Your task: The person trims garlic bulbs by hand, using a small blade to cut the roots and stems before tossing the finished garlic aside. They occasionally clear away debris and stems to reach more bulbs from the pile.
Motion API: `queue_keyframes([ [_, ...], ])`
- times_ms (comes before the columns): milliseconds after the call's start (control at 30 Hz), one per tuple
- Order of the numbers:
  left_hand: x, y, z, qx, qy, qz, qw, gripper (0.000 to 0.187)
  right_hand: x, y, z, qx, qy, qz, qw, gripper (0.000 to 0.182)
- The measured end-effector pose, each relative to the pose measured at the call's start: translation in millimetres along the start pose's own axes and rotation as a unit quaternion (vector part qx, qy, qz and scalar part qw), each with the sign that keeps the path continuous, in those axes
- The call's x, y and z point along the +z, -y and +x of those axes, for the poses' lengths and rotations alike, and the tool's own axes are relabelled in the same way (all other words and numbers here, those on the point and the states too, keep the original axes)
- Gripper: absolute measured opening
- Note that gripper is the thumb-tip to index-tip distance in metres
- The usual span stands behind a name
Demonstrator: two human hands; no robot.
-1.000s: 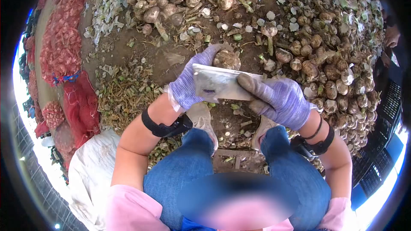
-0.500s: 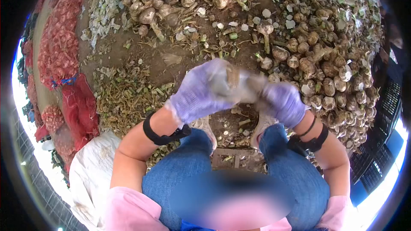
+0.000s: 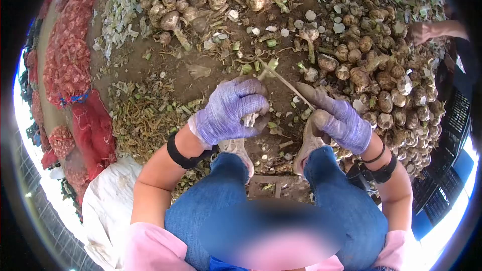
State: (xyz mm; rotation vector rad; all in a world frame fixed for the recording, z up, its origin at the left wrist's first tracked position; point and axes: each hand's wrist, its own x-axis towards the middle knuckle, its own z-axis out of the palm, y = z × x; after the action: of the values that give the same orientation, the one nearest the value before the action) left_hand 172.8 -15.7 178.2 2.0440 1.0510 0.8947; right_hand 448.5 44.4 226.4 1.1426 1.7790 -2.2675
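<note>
My left hand [image 3: 233, 108], in a purple glove with dirty fingertips, is closed around a garlic bulb [image 3: 249, 119]. Only a pale, rooty part of the bulb shows between the fingers. A short green stem end [image 3: 271, 65] sticks up beyond that hand, near the blade tip. My right hand [image 3: 341, 123], gloved the same way, grips a knife [image 3: 288, 86]. Its thin blade slants up and left toward the stem, and its handle is hidden in the fingers. Under both hands lies dirt ground with garlic scraps.
Garlic with stems [image 3: 216, 2] lies at the top, and a large heap of trimmed bulbs [image 3: 384, 100] at the right. Another person's hand [image 3: 422, 32] reaches over that heap. Cut stalks [image 3: 145, 115], red net sacks [image 3: 70, 45] and a white sack [image 3: 110, 190] are on the left.
My hands were close together and blurred; now they are apart, with the knife blade plainly visible between them. Another person's hand has come in at the right.
</note>
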Motion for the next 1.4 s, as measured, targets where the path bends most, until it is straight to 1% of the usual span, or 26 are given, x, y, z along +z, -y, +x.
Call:
queue_keyframes([
  [67,6.4,1.0,0.3,0.029,-0.006,-0.013,0.999,0.028,-1.5,21.7,1.0,0.074,0.039,0.027,0.996,0.070],
  [200,1.6,-8.2,5.0,0.047,-0.002,0.001,0.999,0.026,-1.6,25.3,3.7,0.086,0.042,0.046,0.994,0.069],
  [267,-6.0,-7.8,2.7,0.065,-0.021,0.018,0.998,0.031,-7.2,-26.6,4.5,0.095,-0.001,0.007,0.995,0.068],
  [333,-12.0,9.5,-4.5,0.044,-0.108,0.016,0.993,0.032,-20.0,-79.4,-3.6,0.154,-0.019,-0.075,0.985,0.062],
  [367,-12.4,19.2,-12.2,0.029,-0.153,0.013,0.988,0.033,-18.5,-87.7,-4.1,0.169,-0.034,0.006,0.985,0.062],
  [433,-16.5,33.3,-14.1,-0.175,-0.214,-0.039,0.960,0.032,-5.0,-89.3,-15.2,0.207,-0.061,0.181,0.959,0.061],
  [467,-17.3,31.8,-13.4,-0.422,-0.217,-0.193,0.859,0.035,-1.1,-84.8,-16.3,0.222,-0.076,0.151,0.960,0.061],
  [567,6.2,12.4,45.5,-0.433,-0.189,-0.354,0.807,0.045,3.5,-131.1,-6.0,0.077,-0.064,0.011,0.995,0.060],
  [600,30.4,-2.9,69.2,-0.325,-0.130,-0.458,0.817,0.051,1.4,-127.7,-4.1,0.129,-0.031,0.008,0.991,0.059],
  [633,38.2,-19.3,89.9,-0.207,-0.083,-0.421,0.879,0.054,2.6,-135.5,-4.3,0.082,-0.036,0.003,0.996,0.058],
  [667,46.1,-35.7,110.6,-0.081,-0.051,-0.387,0.917,0.057,4.0,-151.0,-2.5,0.034,-0.042,-0.003,0.999,0.057],
  [700,47.4,-40.6,125.0,-0.056,-0.001,-0.314,0.948,0.058,3.7,-165.7,-0.9,-0.015,-0.049,-0.010,0.999,0.057],
  [733,48.6,-45.6,139.3,-0.024,0.044,-0.239,0.970,0.059,0.2,-141.0,-6.2,0.080,-0.034,0.012,0.996,0.058],
  [767,54.7,-32.3,149.8,-0.124,0.071,-0.180,0.973,0.060,-3.3,-115.6,-11.5,0.175,-0.021,0.030,0.984,0.059],
  [800,60.7,-19.0,160.3,-0.218,0.107,-0.119,0.963,0.060,-3.8,-112.0,-13.1,0.171,-0.033,0.050,0.983,0.059],
  [833,63.5,4.6,178.5,-0.358,0.161,-0.055,0.918,0.067,-5.1,-112.5,-14.8,0.167,-0.046,0.070,0.982,0.059],
  [867,84.8,49.9,181.5,-0.370,0.160,0.031,0.915,0.079,-6.9,-118.7,-14.1,0.159,-0.051,0.066,0.984,0.058],
  [933,108.6,92.7,188.5,-0.411,0.233,0.181,0.862,0.094,-7.2,-135.0,-11.9,0.148,-0.057,0.058,0.986,0.058],
  [967,122.8,113.1,182.7,-0.420,0.256,0.223,0.842,0.091,-6.7,-133.5,-13.1,0.163,-0.048,0.070,0.983,0.060],
  [1033,122.6,110.7,176.6,-0.422,0.223,0.184,0.859,0.085,-11.3,-121.9,-11.6,0.184,-0.033,0.088,0.979,0.064],
  [1133,110.6,110.7,154.2,-0.413,0.028,-0.027,0.910,0.076,-11.0,-117.0,-16.0,0.126,-0.074,0.084,0.986,0.057],
  [1167,92.1,95.4,146.6,-0.444,-0.028,-0.263,0.856,0.076,-9.9,-116.7,-16.9,0.116,-0.087,0.089,0.985,0.055],
  [1233,71.4,90.6,120.8,-0.396,-0.084,-0.398,0.823,0.080,-9.9,-120.1,-20.5,0.127,-0.109,0.114,0.979,0.055],
  [1300,38.8,70.2,93.2,-0.378,-0.074,-0.485,0.785,0.084,-11.6,-118.3,-19.9,0.042,-0.165,0.020,0.985,0.054],
  [1333,28.1,48.7,84.4,-0.372,-0.114,-0.488,0.781,0.087,-12.3,-117.5,-19.8,0.004,-0.196,-0.030,0.980,0.054],
  [1400,7.5,23.9,65.6,-0.372,-0.095,-0.467,0.797,0.090,-12.6,-90.1,-17.7,-0.127,-0.231,-0.174,0.949,0.054],
])
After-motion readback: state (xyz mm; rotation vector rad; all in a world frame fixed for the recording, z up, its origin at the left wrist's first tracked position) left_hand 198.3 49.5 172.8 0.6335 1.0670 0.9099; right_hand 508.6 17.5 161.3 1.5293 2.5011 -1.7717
